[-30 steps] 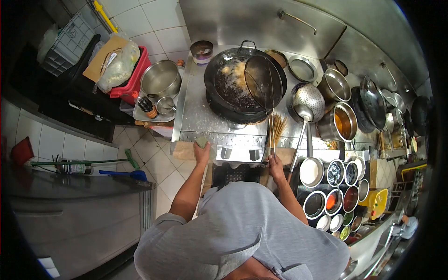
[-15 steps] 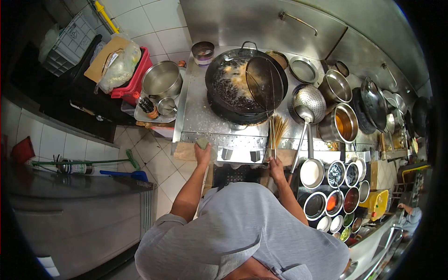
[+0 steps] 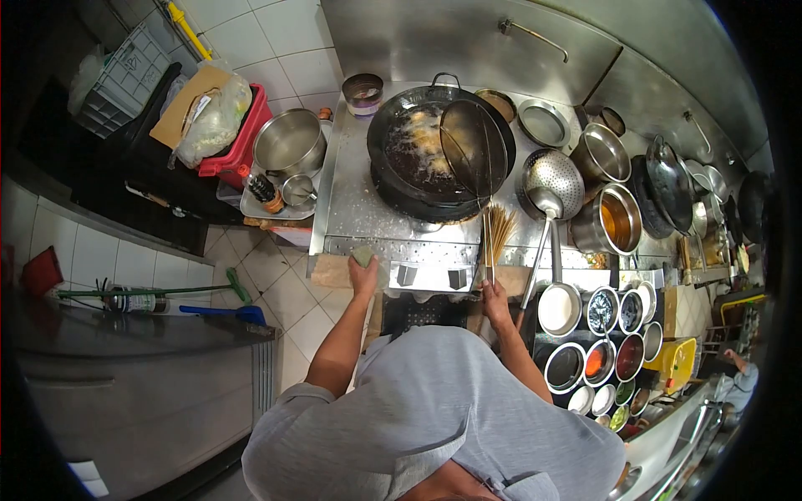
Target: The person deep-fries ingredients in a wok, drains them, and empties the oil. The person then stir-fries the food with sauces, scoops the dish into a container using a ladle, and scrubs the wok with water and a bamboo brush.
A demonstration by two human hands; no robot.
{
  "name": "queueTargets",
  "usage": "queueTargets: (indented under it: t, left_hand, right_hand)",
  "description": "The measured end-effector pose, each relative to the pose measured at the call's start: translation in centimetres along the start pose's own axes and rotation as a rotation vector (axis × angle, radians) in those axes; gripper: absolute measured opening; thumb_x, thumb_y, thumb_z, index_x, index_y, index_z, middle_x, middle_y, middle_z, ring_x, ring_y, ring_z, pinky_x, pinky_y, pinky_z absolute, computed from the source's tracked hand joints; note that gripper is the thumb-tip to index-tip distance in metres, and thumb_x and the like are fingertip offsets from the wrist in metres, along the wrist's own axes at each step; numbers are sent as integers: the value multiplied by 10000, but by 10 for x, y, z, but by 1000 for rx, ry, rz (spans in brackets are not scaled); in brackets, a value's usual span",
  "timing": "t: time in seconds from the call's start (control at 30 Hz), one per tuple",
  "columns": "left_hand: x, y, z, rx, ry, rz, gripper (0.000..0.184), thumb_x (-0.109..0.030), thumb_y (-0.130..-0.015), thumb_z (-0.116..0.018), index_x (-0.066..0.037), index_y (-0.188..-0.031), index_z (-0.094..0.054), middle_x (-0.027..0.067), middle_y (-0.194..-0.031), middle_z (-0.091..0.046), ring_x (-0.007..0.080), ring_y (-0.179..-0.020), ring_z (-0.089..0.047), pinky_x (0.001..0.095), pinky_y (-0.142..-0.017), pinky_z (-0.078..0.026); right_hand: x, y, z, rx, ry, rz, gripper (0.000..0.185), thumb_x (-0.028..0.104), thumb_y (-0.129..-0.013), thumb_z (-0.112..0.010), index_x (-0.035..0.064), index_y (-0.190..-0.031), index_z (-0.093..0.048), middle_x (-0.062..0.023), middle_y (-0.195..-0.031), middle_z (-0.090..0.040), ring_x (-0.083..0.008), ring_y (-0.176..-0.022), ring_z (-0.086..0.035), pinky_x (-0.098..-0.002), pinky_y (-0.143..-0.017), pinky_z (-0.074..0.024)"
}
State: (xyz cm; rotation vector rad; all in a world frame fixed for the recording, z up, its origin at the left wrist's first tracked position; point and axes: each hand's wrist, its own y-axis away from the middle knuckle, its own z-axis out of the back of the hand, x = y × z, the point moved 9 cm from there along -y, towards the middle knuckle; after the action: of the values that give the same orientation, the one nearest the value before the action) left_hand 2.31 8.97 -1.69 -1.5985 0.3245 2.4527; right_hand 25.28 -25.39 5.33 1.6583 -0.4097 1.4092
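Observation:
A black wok (image 3: 393, 179) of bubbling dark oil sits on the stove, with golden pieces of food (image 3: 424, 138) frying at its middle. Over the wok's right side lies a round mesh skimmer (image 3: 469, 154). My right hand (image 3: 494, 299) is closed around the end of the skimmer's long handle, at the stove's front edge. Just beyond it is a bamboo wok brush (image 3: 499, 234). At the front left edge, my left hand (image 3: 362, 274) is closed on a folded greenish cloth (image 3: 362, 255), its fingers partly hidden.
To the right are a perforated ladle (image 3: 555, 179), a pot of amber liquid (image 3: 616, 219) and several seasoning bowls (image 3: 565, 367). A steel pot (image 3: 288, 144) and a red crate (image 3: 257, 117) stand left. Another person (image 3: 739, 384) is at the far right.
The frying pieces and foam have shifted within the oil. Both my hands and the skimmer hold their places. The person at far right has moved slightly.

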Motion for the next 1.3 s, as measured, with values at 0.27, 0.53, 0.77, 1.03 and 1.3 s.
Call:
queueTargets:
  t: [0.27, 0.53, 0.77, 1.03, 1.3]
  left_hand:
    - [-2, 1, 0, 0, -6, 4, 635, -316, -826, -730, 54, -1256, -446, 218, -1163, -580, 330, -1081, -575, 398, -938, -447]
    - [3, 0, -1, -6, -20, -5, 604, -304, -834, -724, 39, -1251, -454, 196, -1143, -586, 311, -1057, -579, 390, -929, -450]
    - [7, -2, -3, 10, 69, 10, 615, -291, -801, -741, 34, -1253, -478, 213, -1181, -559, 352, -1109, -555, 426, -955, -434]
    - [0, 2, 0, -1, 40, 15, 630, -311, -802, -740, 40, -1254, -476, 221, -1184, -557, 361, -1103, -558, 428, -953, -436]
    - [5, 0, -1, 0, 34, 23, 647, -333, -797, -738, 41, -1255, -473, 230, -1190, -556, 378, -1111, -553, 436, -955, -432]
  right_hand:
    - [1, 3, -1, -3, 4, -40, 301, 332, -1031, -466, 75, -918, -574, 38, -586, -442, -57, -464, -393, -229, -423, -319]
    - [-7, -1, 0, 0, 5, -11, 327, 402, -1008, -502, 88, -950, -573, 38, -621, -439, -62, -454, -376, -237, -390, -290]
    - [-14, -8, 2, 9, 19, 47, 303, 375, -1019, -486, 91, -946, -562, 44, -600, -425, -58, -439, -363, -237, -386, -286]
    - [-18, -9, 4, 27, 16, 65, 323, 417, -1005, -501, 106, -957, -572, 42, -599, -428, -64, -442, -372, -240, -387, -288]
    - [-13, -5, 3, 8, 2, 7, 318, 408, -1006, -500, 104, -950, -576, 39, -604, -437, -64, -439, -373, -235, -384, -285]
